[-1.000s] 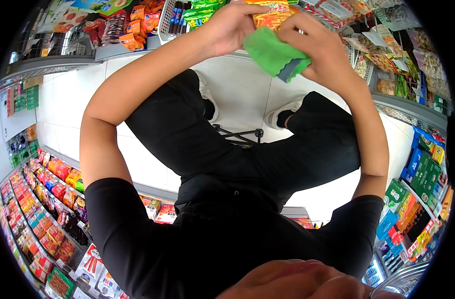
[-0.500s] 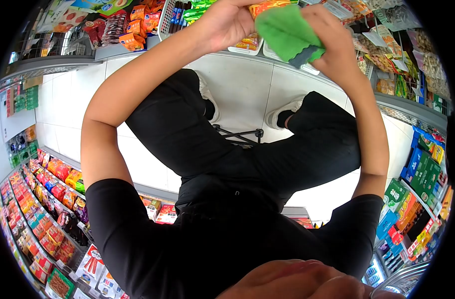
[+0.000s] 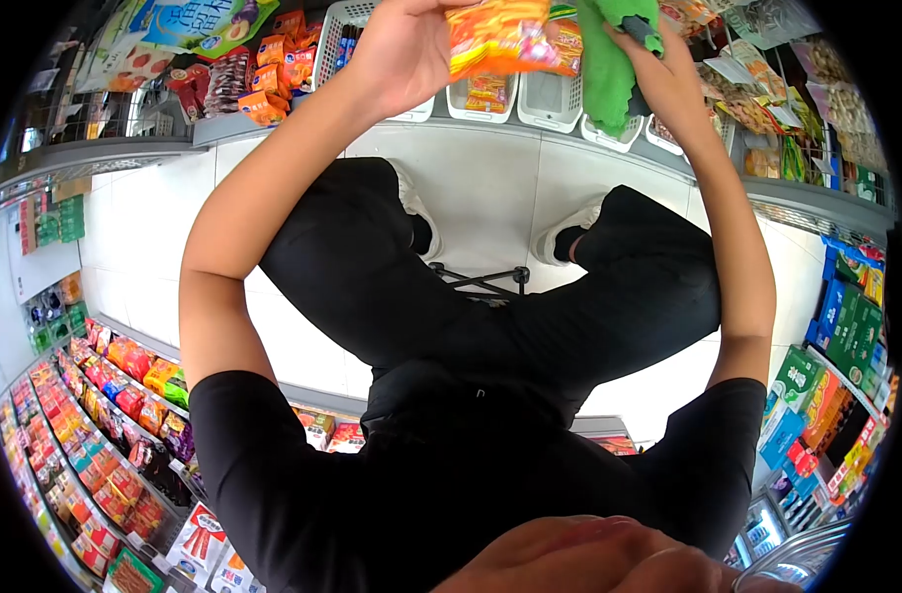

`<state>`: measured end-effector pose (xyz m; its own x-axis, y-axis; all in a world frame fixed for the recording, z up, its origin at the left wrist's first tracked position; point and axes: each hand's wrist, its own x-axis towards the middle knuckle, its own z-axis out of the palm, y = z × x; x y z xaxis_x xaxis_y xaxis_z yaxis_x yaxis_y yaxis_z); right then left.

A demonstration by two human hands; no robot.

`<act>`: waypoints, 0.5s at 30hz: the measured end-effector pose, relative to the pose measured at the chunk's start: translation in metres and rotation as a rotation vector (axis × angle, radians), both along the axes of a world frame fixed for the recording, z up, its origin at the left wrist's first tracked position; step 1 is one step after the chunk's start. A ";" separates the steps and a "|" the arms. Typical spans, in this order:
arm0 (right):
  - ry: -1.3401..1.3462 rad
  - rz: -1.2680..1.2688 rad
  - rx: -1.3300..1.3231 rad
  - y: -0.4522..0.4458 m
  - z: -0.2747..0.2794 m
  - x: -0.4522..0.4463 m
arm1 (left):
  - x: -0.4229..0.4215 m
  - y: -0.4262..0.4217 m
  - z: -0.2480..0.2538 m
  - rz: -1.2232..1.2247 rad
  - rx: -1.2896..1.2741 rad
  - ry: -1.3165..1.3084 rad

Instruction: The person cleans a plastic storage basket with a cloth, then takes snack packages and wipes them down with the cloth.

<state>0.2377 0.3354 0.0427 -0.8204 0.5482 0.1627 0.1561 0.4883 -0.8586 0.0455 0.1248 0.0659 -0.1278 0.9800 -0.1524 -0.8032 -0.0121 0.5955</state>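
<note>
My left hand (image 3: 403, 54) is closed on the edge of an orange snack packet (image 3: 498, 38), held up over the shelf at the top of the head view. A second orange packet (image 3: 566, 47) shows just behind its right side; I cannot tell whether it is held too. My right hand (image 3: 663, 79) grips a green cloth (image 3: 606, 74) with dark grey parts, bunched and hanging down. The cloth and the packet are apart. Part of each hand's fingers is hidden or cut off by the frame's top.
White plastic baskets (image 3: 550, 121) line the shelf edge, one with orange packets (image 3: 486, 91) inside. Bagged goods (image 3: 772, 89) hang to the right, small orange packs (image 3: 268, 79) to the left. A folding stool's black legs (image 3: 485, 279) stand between my feet. Snack shelves (image 3: 105, 425) rise behind me.
The green cloth has moved right, away from the orange packet it partly covered, and now hangs bunched in my right hand. The packet, still in my left hand, is more fully visible.
</note>
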 end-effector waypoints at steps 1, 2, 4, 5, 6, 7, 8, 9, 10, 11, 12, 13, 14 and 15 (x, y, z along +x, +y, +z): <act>-0.028 -0.011 -0.022 0.001 -0.004 0.000 | -0.003 -0.003 -0.003 -0.002 -0.008 0.044; -0.057 -0.020 -0.045 0.000 -0.008 0.000 | -0.005 -0.005 -0.005 -0.004 -0.015 0.087; -0.154 -0.036 -0.171 0.001 -0.008 0.000 | -0.004 -0.005 -0.006 0.060 -0.059 0.122; -0.221 -0.042 -0.274 0.002 -0.007 0.000 | -0.007 -0.006 -0.010 0.054 -0.052 0.123; -0.288 -0.048 -0.378 0.002 -0.005 0.000 | -0.010 -0.007 -0.011 0.048 -0.045 0.123; -0.258 -0.045 -0.432 -0.001 -0.004 0.001 | -0.012 -0.008 -0.011 -0.039 0.026 0.102; -0.229 -0.041 -0.487 -0.006 -0.003 0.001 | -0.012 -0.008 -0.010 -0.029 0.013 0.078; -0.198 -0.038 -0.541 -0.011 -0.002 0.001 | -0.011 -0.009 -0.008 -0.019 0.000 0.055; -0.217 -0.011 -0.558 -0.014 0.001 0.001 | -0.010 -0.010 -0.005 -0.009 -0.013 0.034; -0.236 0.016 -0.574 -0.017 0.006 0.001 | -0.009 -0.011 -0.002 -0.015 0.022 0.031; -0.254 0.043 -0.591 -0.018 0.010 0.002 | -0.008 -0.012 0.000 -0.003 0.022 0.032; -0.232 0.085 -0.640 -0.018 0.013 0.003 | -0.007 -0.012 0.002 0.009 0.021 0.033; -0.211 0.127 -0.689 -0.018 0.016 0.004 | -0.006 -0.013 0.003 0.023 0.021 0.034; -0.190 0.169 -0.738 -0.017 0.018 0.005 | -0.005 -0.015 0.006 0.033 0.023 0.054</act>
